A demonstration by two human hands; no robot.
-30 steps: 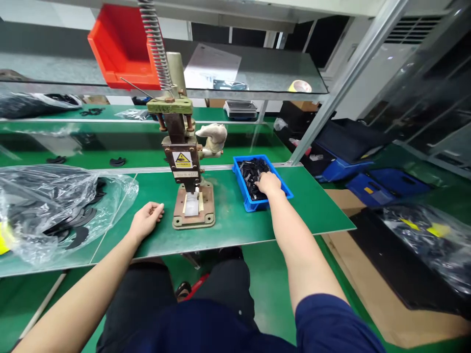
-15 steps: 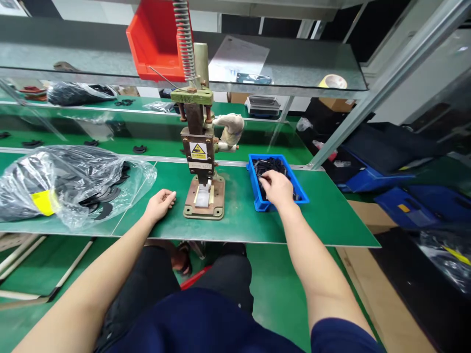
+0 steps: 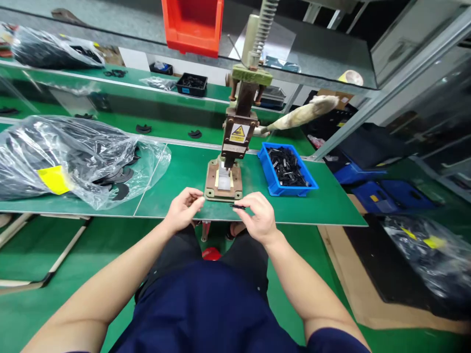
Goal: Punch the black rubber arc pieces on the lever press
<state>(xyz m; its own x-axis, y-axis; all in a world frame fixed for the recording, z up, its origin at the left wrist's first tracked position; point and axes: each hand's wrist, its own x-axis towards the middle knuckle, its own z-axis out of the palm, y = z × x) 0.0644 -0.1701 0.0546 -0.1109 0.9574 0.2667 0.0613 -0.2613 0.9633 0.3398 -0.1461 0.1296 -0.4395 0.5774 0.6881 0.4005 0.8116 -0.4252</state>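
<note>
My right hand (image 3: 257, 215) pinches a small, thin black plastic piece (image 3: 238, 206) between thumb and fingers, just in front of the press base. To its left, my left hand (image 3: 185, 208) has its fingers curled and the thumb close to the index finger; I see nothing in it. Between and behind both hands stands a hand press (image 3: 238, 132) with a warning label and a cloth-wrapped lever (image 3: 305, 113). A pale metal block (image 3: 224, 181) sits on its base plate, below the ram. Right of the press, a blue bin (image 3: 275, 189) holds many similar black pieces.
A clear plastic bag (image 3: 84, 147) of black curved parts lies on the left of the green table (image 3: 176, 169). Above the back shelf edge hangs a red bin (image 3: 195, 29). Behind, a black tray (image 3: 192, 84) holds dark parts. A metal post (image 3: 368, 108) rises at right.
My right hand has left the blue bin and come to the front of the press with a black piece. My left hand has moved in toward it. The view has shifted.
</note>
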